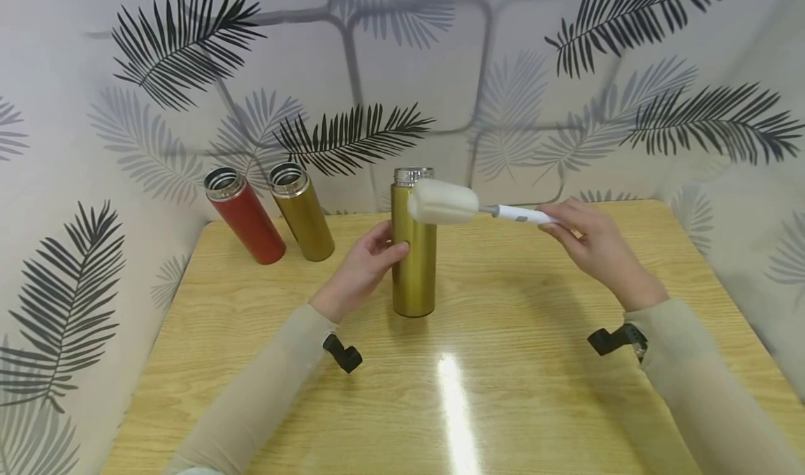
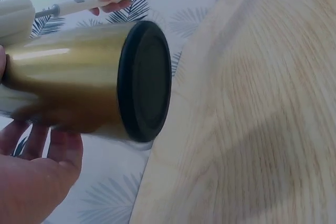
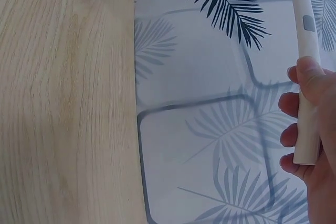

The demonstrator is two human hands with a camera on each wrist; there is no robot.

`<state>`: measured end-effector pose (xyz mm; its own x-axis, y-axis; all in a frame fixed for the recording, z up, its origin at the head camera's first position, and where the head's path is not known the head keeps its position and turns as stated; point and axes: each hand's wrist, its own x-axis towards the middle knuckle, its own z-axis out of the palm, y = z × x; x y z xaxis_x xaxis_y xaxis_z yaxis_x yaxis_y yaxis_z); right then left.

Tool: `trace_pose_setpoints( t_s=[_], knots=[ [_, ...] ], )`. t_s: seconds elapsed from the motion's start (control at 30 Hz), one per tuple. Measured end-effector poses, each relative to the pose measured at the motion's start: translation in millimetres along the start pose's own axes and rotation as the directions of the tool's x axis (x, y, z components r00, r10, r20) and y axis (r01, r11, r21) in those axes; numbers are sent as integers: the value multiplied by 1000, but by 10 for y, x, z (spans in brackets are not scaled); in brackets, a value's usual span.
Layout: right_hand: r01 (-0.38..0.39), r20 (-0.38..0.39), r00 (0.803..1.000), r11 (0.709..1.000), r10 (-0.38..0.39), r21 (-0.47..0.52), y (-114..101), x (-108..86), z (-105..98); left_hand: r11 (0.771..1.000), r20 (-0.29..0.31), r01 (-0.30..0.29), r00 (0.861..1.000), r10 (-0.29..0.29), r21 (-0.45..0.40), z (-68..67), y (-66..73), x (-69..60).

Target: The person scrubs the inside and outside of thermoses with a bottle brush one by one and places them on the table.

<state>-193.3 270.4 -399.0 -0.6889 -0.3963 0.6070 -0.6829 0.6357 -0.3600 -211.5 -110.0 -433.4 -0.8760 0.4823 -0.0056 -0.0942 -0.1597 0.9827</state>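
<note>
My left hand [image 1: 367,262] grips a tall gold thermos bottle [image 1: 415,272] around its side. The bottle has no lid, and its metal neck shows in the head view. In the left wrist view its black base [image 2: 147,82] faces the camera, apart from the table. By its white handle [image 3: 307,40], my right hand [image 1: 588,241] holds a bottle brush. The brush's pale sponge head [image 1: 443,202] points left and lies across the front of the bottle's upper part, outside the mouth. Whether the sponge touches the bottle, I cannot tell.
A red thermos bottle [image 1: 248,220] and a second gold thermos bottle [image 1: 305,216], both without lids, stand at the table's back left. The wooden table [image 1: 516,377] meets a wall [image 1: 415,63] with a leaf pattern behind it.
</note>
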Motion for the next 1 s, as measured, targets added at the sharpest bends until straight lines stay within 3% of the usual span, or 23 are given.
trace_pose_setpoints(
  t_s=[0.1,0.3,0.53,0.77,1.0],
  knots=[
    [32,19,999,999,-32,21,15,-23,33,1000,-8,10,1000,-10,-16,-18,10,-17],
    [60,103,992,996,-67,70,27,-146,125,988,-31,-11,999,7,-154,-43,57,11],
    [84,215,971,992,-102,94,19,-341,191,978,-74,-40,997,25,-204,-77,129,57],
    [88,216,970,989,-112,117,6,-442,211,978,-58,-56,997,45,-201,-96,157,49],
    [72,157,984,991,-90,112,22,-360,147,979,-18,-66,998,64,-192,-89,135,47]
  ],
)
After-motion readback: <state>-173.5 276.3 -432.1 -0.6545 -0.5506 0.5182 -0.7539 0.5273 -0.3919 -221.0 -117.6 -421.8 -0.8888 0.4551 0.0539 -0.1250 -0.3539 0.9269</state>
